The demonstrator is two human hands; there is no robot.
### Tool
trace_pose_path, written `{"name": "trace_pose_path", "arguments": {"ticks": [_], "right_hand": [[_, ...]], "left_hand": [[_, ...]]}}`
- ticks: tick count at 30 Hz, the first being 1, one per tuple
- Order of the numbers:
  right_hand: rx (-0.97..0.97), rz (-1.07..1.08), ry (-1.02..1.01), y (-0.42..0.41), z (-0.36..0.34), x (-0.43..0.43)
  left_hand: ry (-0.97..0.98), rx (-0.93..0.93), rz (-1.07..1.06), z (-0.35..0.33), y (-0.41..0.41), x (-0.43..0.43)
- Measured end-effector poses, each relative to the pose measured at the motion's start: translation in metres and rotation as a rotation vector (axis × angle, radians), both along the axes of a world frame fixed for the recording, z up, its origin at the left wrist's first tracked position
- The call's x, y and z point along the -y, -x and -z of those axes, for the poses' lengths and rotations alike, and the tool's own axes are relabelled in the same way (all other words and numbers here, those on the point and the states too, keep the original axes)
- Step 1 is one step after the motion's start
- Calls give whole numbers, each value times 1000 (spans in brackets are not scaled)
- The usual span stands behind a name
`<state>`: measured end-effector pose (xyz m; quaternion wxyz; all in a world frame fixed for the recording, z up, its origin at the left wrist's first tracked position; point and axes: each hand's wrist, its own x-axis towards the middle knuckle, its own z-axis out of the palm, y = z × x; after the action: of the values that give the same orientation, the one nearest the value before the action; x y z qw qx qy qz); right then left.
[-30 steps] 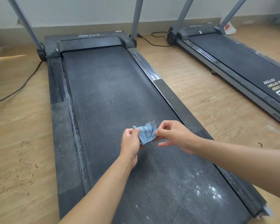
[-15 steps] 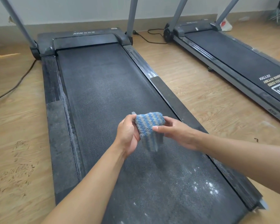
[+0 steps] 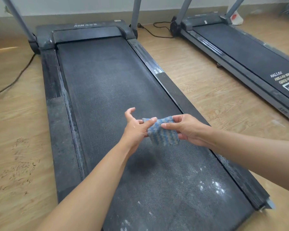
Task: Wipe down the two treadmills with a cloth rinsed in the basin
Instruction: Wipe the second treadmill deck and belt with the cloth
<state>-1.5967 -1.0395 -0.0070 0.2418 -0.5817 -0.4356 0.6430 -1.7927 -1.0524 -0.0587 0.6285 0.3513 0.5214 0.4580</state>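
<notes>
Your fingers are pinching the cloth from both sides: the right hand is gripping its upper right edge, and the left hand is nipping the upper left corner under the thumb, forefinger lifted free. The cloth is hanging between them, its top edge running side to side, just above the dusty near treadmill and not touching it. It is looking small and nubbly, striped blue and grey in zigzags.

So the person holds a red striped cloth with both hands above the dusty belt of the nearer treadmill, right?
Not quite: the cloth is blue and grey striped, not red. The head view shows it held by the left hand and right hand above the dusty belt of the nearer treadmill.
</notes>
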Motion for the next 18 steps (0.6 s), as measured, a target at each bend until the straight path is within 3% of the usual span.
{"name": "trace_pose_path", "arguments": {"ticks": [4,9,13,18], "right_hand": [[-6,59,5,-11,8,0],[98,95,-43,-30,10,5],[241,16,-113,-42,7,14],[389,-221,-138,-53,1,15]], "left_hand": [[-33,-80,188,7,-2,3],[-73,-245,205,13,-10,3],[-189,-474,213,20,-24,1],[-326,-492,345,24,-34,-3]]}}
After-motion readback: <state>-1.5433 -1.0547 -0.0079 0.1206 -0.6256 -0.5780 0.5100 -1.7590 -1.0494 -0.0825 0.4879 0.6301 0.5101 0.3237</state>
